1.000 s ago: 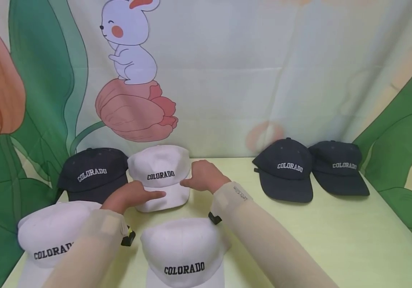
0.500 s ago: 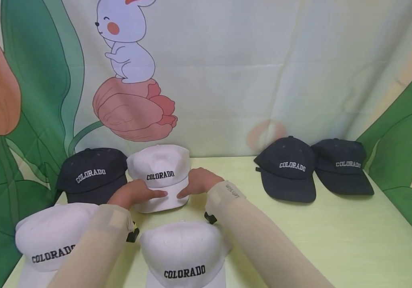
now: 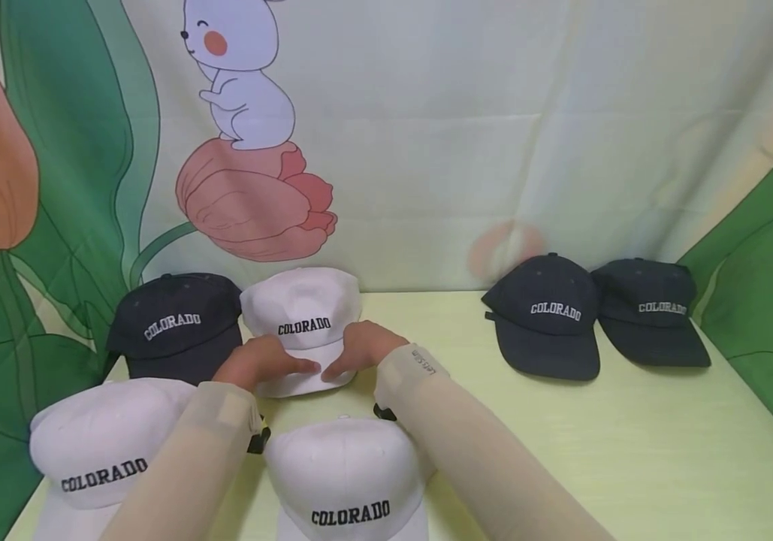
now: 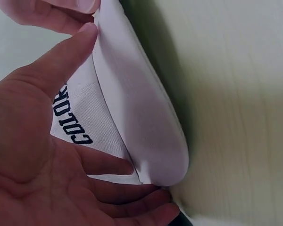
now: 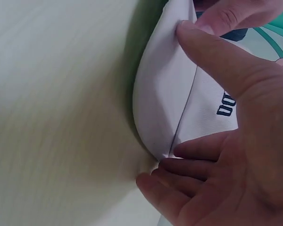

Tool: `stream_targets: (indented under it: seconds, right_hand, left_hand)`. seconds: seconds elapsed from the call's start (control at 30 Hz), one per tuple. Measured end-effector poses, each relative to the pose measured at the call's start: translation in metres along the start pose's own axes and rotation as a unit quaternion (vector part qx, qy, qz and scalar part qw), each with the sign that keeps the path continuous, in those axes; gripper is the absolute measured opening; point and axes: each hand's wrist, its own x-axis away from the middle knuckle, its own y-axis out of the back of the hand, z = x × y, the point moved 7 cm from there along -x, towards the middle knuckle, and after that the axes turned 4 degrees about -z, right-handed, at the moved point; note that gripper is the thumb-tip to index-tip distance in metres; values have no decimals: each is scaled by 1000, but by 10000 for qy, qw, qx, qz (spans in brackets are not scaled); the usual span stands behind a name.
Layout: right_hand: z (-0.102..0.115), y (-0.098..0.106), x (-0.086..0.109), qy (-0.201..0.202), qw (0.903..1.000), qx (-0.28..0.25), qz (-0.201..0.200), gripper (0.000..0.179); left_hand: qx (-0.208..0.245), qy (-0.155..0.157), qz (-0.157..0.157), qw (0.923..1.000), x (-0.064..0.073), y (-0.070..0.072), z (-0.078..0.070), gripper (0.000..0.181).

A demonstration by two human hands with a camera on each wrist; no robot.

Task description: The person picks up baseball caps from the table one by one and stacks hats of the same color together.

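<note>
At the back of the table, a white baseball cap [image 3: 305, 293] with COLORADO on its front faces me, its brim between my two hands. My left hand [image 3: 261, 362] holds the left side of the brim, thumb on top. The right hand [image 3: 364, 347] does the same on the right, and the two thumbtips nearly meet over the brim's middle. In the left wrist view, the left fingers [image 4: 137, 205] lie against the brim's side edge. The right wrist view shows the right fingers [image 5: 193, 172] at the opposite edge.
A dark cap [image 3: 176, 323] stands immediately left of the held one. Nearer me are a white cap [image 3: 102, 443] on the left and another white cap [image 3: 345, 466] between my forearms. Two dark caps [image 3: 548, 315] sit at the back right. A printed curtain [image 3: 413, 150] hangs behind the table.
My right hand has moved left and down from beside the white cap onto its brim. The left thumb has slid slightly right, so both thumbs now come together on the brim.
</note>
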Motion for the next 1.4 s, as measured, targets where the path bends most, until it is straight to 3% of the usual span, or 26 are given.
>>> stream_targets:
  seconds: [0.37, 0.57, 0.8, 1.0, 1.13, 1.23, 1.37, 1.4]
  right_hand:
    - [4, 0, -10, 74, 9974, -647, -313, 51]
    - [2, 2, -13, 160, 9921, -1164, -447, 56]
    - [-7, 8, -15, 192, 9651, -2558, -522, 47]
    - [-12, 6, -17, -85, 9527, -2996, -506, 43]
    - [-16, 8, -18, -381, 9325, -3523, -690, 36]
    - [-18, 10, -18, -580, 9172, -3854, -821, 46]
    - [-18, 13, -18, -702, 9131, -3906, -938, 60]
    - [-19, 14, -18, -720, 9137, -3876, -988, 57]
  left_hand:
    - [446, 168, -309, 9984, -2, 5, -2, 71]
    - [844, 399, -445, 9946, -3, 5, 6, 71]
    - [1248, 476, -519, 9897, -4, 6, 13, 68]
    - [1362, 433, -640, 9877, -5, 7, 22, 70]
    - [1399, 385, -760, 9865, -2, 11, 24, 71]
    - [1466, 207, -889, 9850, -1, 16, 22, 70]
    - [1519, -89, -980, 9835, -1, 19, 18, 70]
    - [1553, -162, -1003, 9826, -1, 19, 17, 71]
